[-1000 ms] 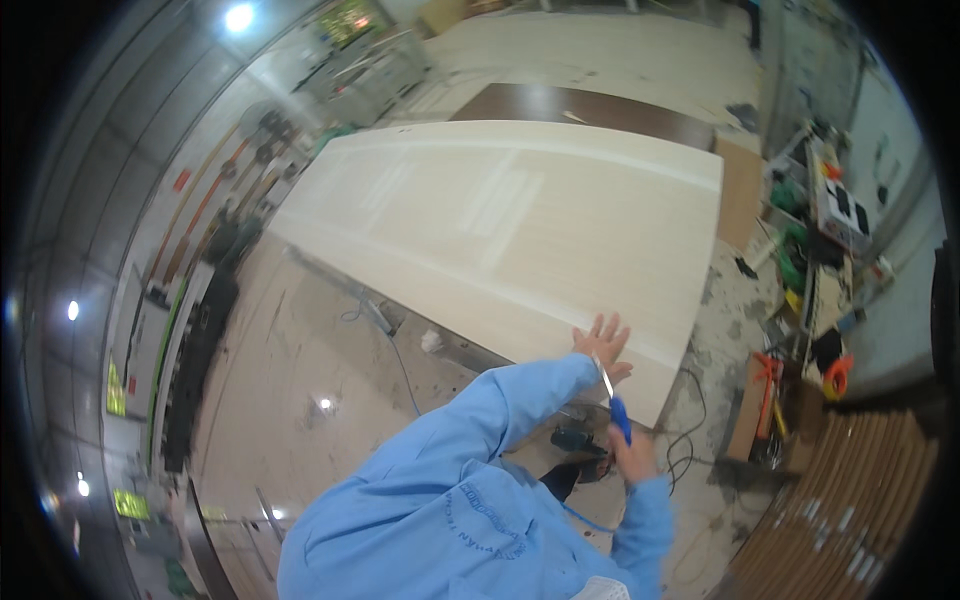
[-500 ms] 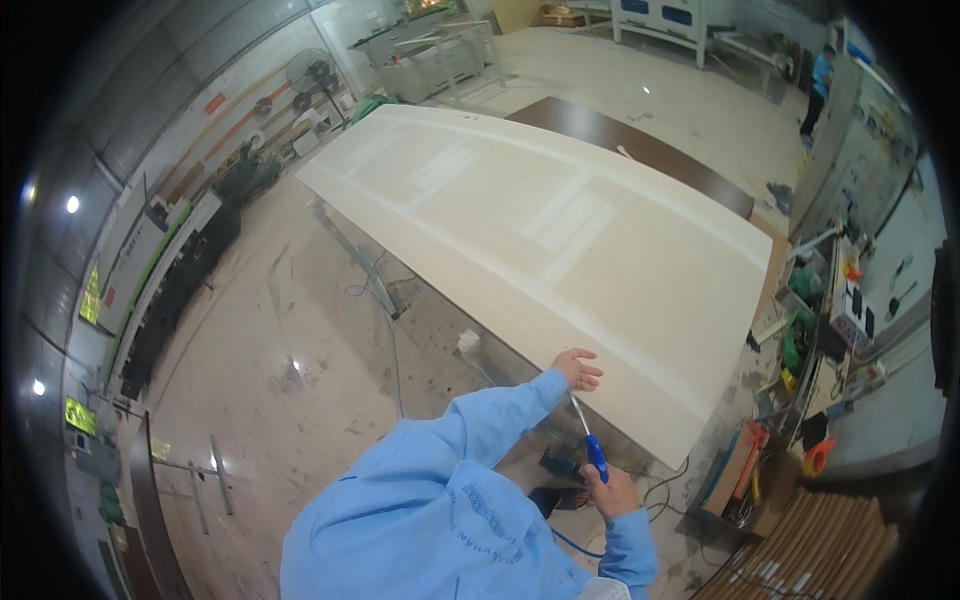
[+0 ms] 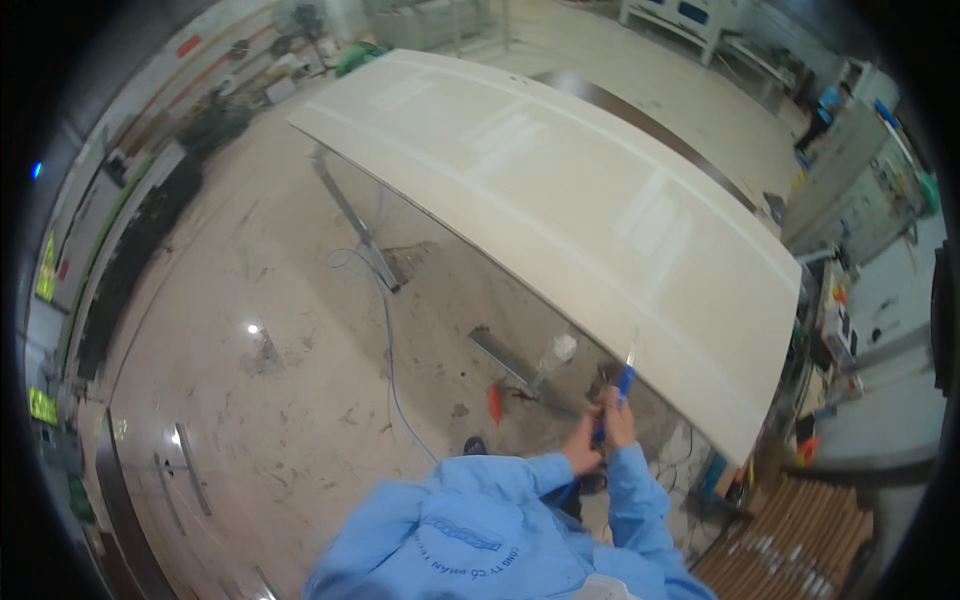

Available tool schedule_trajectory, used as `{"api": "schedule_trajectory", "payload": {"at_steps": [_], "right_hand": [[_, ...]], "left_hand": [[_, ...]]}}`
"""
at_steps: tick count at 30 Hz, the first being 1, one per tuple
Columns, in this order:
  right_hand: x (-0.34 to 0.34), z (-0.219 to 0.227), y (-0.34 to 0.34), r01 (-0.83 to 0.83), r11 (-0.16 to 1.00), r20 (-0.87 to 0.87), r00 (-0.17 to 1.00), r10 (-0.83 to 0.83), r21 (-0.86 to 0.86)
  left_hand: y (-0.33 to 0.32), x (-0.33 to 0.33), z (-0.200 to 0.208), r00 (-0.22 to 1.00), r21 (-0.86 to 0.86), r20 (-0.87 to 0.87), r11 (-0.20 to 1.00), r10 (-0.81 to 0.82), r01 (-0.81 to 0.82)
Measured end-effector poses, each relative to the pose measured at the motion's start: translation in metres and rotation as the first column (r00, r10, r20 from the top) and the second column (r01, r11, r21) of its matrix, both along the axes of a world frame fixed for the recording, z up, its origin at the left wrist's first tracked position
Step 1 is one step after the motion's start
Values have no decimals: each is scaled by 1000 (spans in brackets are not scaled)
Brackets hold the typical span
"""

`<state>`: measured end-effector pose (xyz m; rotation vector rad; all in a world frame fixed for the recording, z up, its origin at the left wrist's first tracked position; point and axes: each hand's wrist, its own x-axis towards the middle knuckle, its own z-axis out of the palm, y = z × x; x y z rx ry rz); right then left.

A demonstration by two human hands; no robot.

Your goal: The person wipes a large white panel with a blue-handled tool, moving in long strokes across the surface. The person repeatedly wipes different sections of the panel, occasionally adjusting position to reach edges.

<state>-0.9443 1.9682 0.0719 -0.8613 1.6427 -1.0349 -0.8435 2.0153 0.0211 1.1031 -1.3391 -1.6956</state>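
Note:
My right hand [image 3: 621, 422] is closed round a blue-handled tool [image 3: 626, 381] with a slim metal tip. The tip points away from me, over the near edge of a large pale panel [image 3: 560, 215]. My left hand [image 3: 582, 448] is closed at the lower end of the same tool, right beside my right hand. The hands partly hide the handle, and its exact kind does not show. Lighter rectangular patches and bands mark the panel's flat top. Metal supports [image 3: 350, 215] hold the panel above the floor.
A thin blue hose [image 3: 388, 330] trails over the floor on my left. A red object [image 3: 495, 404] lies under the panel. Stacked brown boards [image 3: 800, 540] stand at lower right, near a cluttered bench [image 3: 840, 330]. A dark brown panel [image 3: 640, 115] lies beyond. Another person [image 3: 826, 112] stands far right.
My left hand has left the panel's surface and come back to the tool beside my right hand. The tool now points up and away, and my view has shifted.

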Motion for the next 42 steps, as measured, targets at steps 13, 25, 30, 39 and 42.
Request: {"api": "schedule_trajectory", "payload": {"at_steps": [13, 25, 30, 39, 42], "right_hand": [[54, -7, -42, -627, 778, -292, 754, 588, -51], [-83, -128, -144, -294, 955, -935, 323, 146, 48], [-255, -84, -100, 600, 797, -945, 296, -140, 70], [-175, -91, -73, -9, 989, -872, 471, 135, 148], [-300, -78, -74, 724, 673, -986, 161, 47, 151]], "left_hand": [[-46, 167, 9, 970, 16, 181, 986, 159, -165], [-115, 175, 87, 685, 150, 654, 943, -320, 297], [-163, 137, 128, 581, 142, 714, 893, -390, 426], [-229, 88, 166, 535, 97, 760, 878, -369, 468], [-251, 100, 176, 565, 119, 761, 924, -320, 364]]}}
